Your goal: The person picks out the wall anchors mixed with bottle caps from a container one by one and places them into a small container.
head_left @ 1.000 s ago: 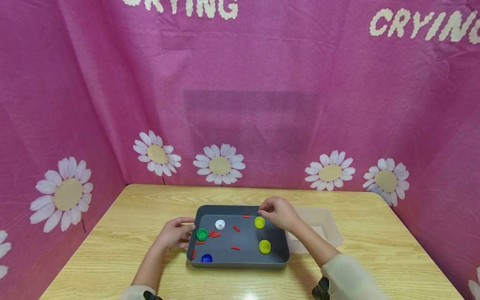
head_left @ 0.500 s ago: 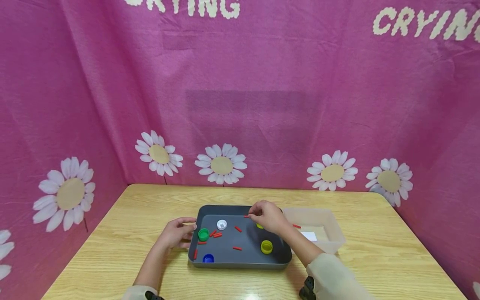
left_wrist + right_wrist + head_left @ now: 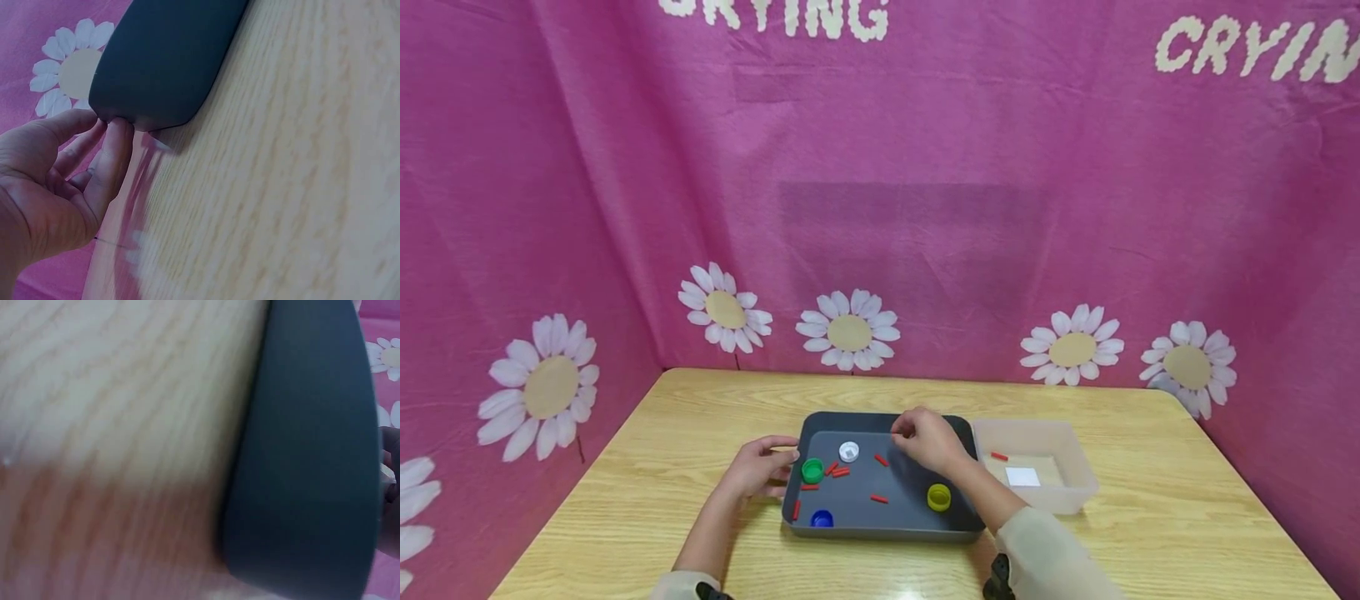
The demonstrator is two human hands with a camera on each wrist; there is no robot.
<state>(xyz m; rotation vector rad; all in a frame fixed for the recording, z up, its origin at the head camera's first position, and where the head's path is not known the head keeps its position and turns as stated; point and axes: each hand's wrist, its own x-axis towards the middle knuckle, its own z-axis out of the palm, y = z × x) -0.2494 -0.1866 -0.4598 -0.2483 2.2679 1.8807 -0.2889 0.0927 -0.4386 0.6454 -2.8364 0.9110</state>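
Observation:
A dark grey tray (image 3: pixel 887 531) lies on the wooden table. My left hand (image 3: pixel 762 468) holds its left end, thumb at the rim and fingers against the outer wall, as the left wrist view shows. Over the tray's far side my right hand (image 3: pixel 927 440) pinches a small red stick (image 3: pixel 894 432), mostly covered by the fingertips. Several other red sticks (image 3: pixel 879 499) lie in the tray. Among them are a white cap (image 3: pixel 848 452), a green cap (image 3: pixel 812 471), a blue cap (image 3: pixel 822 518) and a yellow cap (image 3: pixel 938 497).
Right of the tray stands a translucent plastic box (image 3: pixel 1067 500) with a red stick (image 3: pixel 999 456) and a white label-like rectangle (image 3: pixel 1022 477) in it. A pink flowered cloth (image 3: pixel 910 250) hangs behind the table (image 3: pixel 1165 500).
My right hand has moved left to the stick at the tray's far side and taken it, covering the farther yellow cap. A red stick in the box has come into sight. The left hand stays put.

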